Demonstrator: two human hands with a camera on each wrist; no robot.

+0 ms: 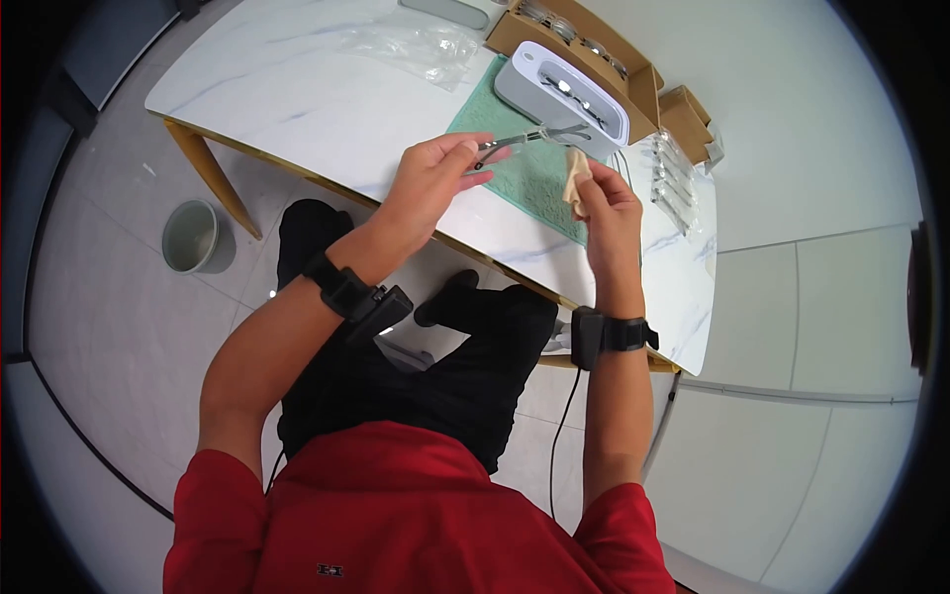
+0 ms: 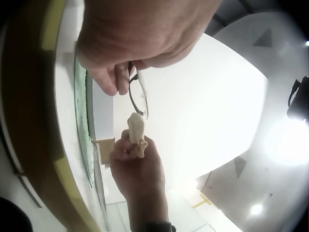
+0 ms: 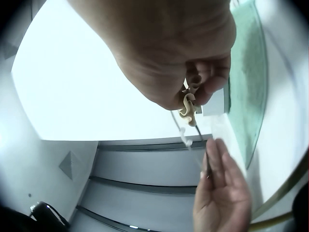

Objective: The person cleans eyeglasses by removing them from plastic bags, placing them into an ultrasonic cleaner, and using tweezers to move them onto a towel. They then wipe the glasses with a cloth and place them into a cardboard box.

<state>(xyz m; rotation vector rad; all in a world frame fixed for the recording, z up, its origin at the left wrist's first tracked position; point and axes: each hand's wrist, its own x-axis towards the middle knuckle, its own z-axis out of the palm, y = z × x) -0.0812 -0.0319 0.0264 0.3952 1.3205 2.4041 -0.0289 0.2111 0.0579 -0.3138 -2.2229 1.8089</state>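
My left hand [image 1: 427, 180] pinches a pair of eyeglasses [image 1: 535, 136] at one side, with the frame reaching out to the right above the table. A crumpled beige cloth [image 1: 577, 181] is gripped by my right hand [image 1: 612, 212] between thumb and fingers. In the left wrist view the cloth [image 2: 136, 126] overlaps the far end of the glasses [image 2: 133, 96]. The right wrist view has the cloth [image 3: 188, 112] hanging under the curled right fingers, with the open-palmed left hand [image 3: 223, 195] beyond it. Part of the glasses is hidden behind the cloth and fingers.
A white cleaner basin [image 1: 515, 84] with dark-framed glasses inside stands on a green towel [image 1: 534, 183]. Behind it is a cardboard box [image 1: 648, 94] of several glasses. Clear plastic bags [image 1: 426, 54] lie on the marble-patterned table [image 1: 267, 89]. A bin [image 1: 198, 238] stands on the floor.
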